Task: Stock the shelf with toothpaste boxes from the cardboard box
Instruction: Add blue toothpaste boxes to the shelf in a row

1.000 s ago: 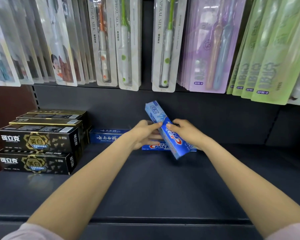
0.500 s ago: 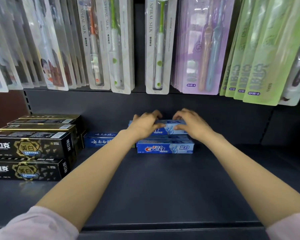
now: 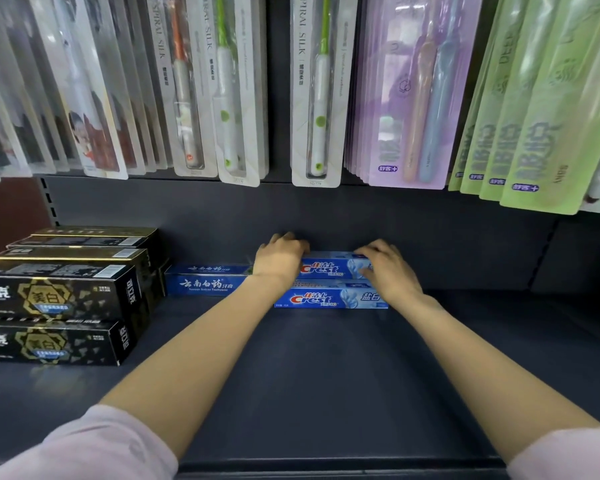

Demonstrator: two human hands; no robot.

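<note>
One Crest box point(image 3: 333, 268) lies on another Crest box point(image 3: 329, 298), right of the Yunnan Baiyao boxes point(image 3: 207, 284).

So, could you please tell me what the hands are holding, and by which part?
The upper Crest box, stacked on the lower Crest box: left hand at its left end, right hand at its right end.

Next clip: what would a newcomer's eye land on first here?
Both hands, left and right, rest on the ends of a blue Crest toothpaste box stacked on another blue Crest box at the back of the dark shelf. Black-and-gold toothpaste boxes sit stacked at left, and packaged toothbrushes hang above.
</note>
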